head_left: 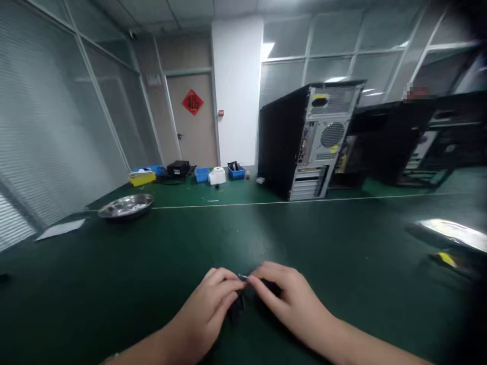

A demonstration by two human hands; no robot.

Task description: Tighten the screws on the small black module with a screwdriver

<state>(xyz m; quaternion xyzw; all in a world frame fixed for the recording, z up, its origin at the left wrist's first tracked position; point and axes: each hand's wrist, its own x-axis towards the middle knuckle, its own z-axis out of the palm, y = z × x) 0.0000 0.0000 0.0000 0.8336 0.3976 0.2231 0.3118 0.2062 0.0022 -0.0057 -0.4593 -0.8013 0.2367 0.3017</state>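
Both hands meet low over the green tabletop [342, 243], just in front of the person. The left hand [207, 309] is curled, its fingers closed round a small dark part [236, 306]. The right hand [289, 299] comes in from the other side and pinches the same piece. Between the fingertips of the two hands a silvery sliver [242, 277] shows. From where I stand it is too small and blurred to name; it may be a pin or a clip belonging to the dark part. The part sits just above the tabletop or rests on it, and the fingers hide which.

A steel bowl [126, 206] sits well off to the left with a sheet of paper [61, 229] beyond it. A computer tower [304, 139] stands further back, its rear panel turned this way. Blue bins [201, 174] line the far edge near the door.

The grip looks risky to me. Only fingertips hold the sliver, so a slip or too hard a squeeze could flick it free. On that dark mat (and in this dim light) something so small would be hard to find. The bowl is too far away to catch it, and nothing closer would stop it rolling. If the two hands press unevenly, the thin metal could also bend.
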